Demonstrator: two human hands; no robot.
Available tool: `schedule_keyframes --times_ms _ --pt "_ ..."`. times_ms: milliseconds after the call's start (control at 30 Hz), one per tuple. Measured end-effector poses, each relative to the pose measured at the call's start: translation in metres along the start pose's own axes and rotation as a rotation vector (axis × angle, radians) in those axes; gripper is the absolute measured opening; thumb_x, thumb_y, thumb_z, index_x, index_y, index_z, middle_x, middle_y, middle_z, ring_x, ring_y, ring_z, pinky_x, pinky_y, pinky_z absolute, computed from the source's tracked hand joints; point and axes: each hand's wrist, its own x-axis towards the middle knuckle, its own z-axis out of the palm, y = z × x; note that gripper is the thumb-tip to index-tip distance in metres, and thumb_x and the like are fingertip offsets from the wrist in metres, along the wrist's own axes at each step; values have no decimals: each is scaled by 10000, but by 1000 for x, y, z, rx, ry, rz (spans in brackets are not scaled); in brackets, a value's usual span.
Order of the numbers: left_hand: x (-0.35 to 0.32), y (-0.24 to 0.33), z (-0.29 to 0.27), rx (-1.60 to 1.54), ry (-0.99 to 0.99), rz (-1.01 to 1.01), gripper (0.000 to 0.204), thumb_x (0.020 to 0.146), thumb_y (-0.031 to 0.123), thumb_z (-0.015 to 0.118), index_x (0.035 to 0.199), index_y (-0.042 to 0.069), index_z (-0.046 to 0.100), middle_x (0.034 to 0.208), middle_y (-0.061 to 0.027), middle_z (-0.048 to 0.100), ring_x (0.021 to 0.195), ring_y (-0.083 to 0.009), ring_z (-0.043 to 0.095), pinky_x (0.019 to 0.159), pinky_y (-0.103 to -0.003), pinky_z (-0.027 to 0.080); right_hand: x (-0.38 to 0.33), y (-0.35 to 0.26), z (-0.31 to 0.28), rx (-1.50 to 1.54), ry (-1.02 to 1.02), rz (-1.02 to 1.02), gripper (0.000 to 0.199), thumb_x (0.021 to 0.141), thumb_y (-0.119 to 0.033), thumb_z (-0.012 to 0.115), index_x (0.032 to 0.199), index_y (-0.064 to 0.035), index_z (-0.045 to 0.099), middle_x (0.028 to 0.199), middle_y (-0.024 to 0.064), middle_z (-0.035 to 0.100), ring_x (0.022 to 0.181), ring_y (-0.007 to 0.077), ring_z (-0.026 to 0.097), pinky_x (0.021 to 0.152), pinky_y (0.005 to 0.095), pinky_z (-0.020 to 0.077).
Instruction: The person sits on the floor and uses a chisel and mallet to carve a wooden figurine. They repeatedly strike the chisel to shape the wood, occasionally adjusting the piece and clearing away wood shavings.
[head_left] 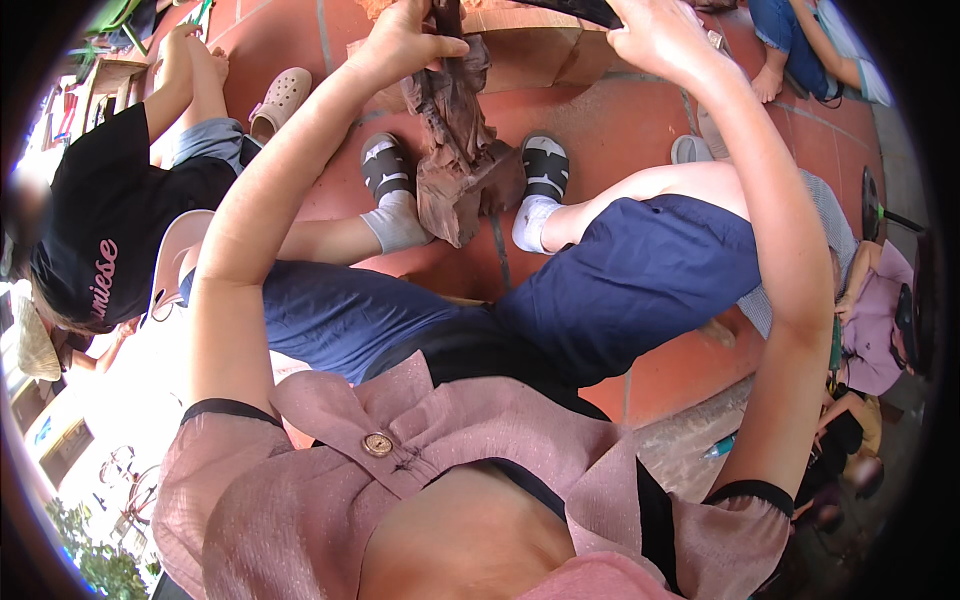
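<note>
A brown carved wooden figure (455,130) with rough, folded surfaces stands between my feet, its wider base resting near the sandals. My left hand (410,42) is closed around its upper part, thumb across the front; the very top is cut off by the picture's edge. At the upper right, my right hand (655,40) grips the end of a dark, long tool (580,10). Only a strip of that tool shows, reaching leftward toward the figure, so its kind and its tip cannot be made out.
Behind the figure lies a tan wooden block or board (540,55) on the red tile floor (630,115). A person in a black shirt (120,200) sits close on my left. Other people sit at the upper right and far right, near a dark fan-like object (870,200).
</note>
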Motion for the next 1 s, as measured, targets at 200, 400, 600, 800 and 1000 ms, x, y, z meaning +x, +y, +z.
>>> schedule_keyframes --times_ms 200,400,600,800,1000 --pt "-6 5 7 -73 -22 -38 455 810 -27 797 1195 38 562 951 -43 646 806 -158 649 630 -298 577 -4 -7 -3 -12 -12 14 566 830 -10 549 1378 -153 533 1078 247 705 1041 440 674 870 502 524" --pt "-18 9 -6 -373 -1 5 300 853 -45 731 1104 39 589 1001 -86 667 915 -244 722 739 -379 637 -5 -12 0 -22 32 28 511 841 -33 562 1341 -137 561 1068 252 701 1041 444 672 870 506 523" --pt "-20 29 -26 -274 -29 8 286 851 -35 727 1088 61 599 992 -80 703 905 -212 719 742 -361 626 -8 2 3 90 195 13 312 908 -141 602 1218 -107 612 1024 249 705 995 444 684 840 487 532" --pt "-22 10 -27 -185 -31 24 293 834 -17 755 1077 68 615 979 -66 721 887 -188 714 722 -309 599 -6 -13 -1 13 137 100 322 886 -136 636 1205 -105 610 1004 240 706 984 434 686 830 480 535" --pt "-22 18 -20 -202 94 66 342 831 -12 770 1119 60 600 970 -49 698 869 -175 712 718 -312 605 -8 -12 -1 132 226 -14 363 856 -109 658 1214 -92 599 1017 233 704 998 418 687 850 472 528"
